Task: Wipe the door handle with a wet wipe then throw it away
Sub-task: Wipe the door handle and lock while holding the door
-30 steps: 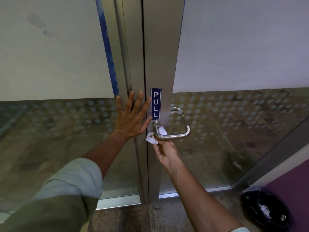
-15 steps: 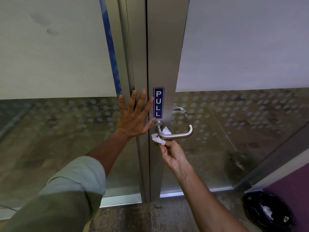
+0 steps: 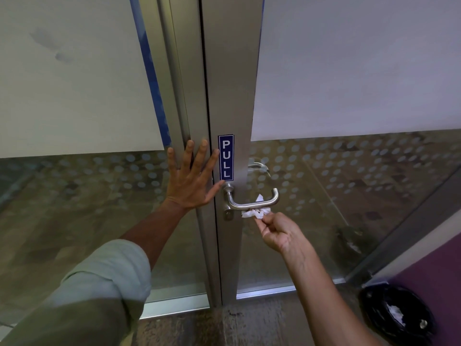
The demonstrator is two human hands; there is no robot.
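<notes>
The right hand [image 3: 279, 233] is pinching a crumpled white wet wipe [image 3: 257, 213] against the curved steel door handle [image 3: 254, 201] (its underside partly hidden), while the left hand [image 3: 193, 178] is pressing flat, fingers spread, on the grey metal frame [image 3: 197, 96].

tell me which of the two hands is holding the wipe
The right hand: it pinches the wet wipe under the door handle. The left hand lies flat, empty.
</notes>
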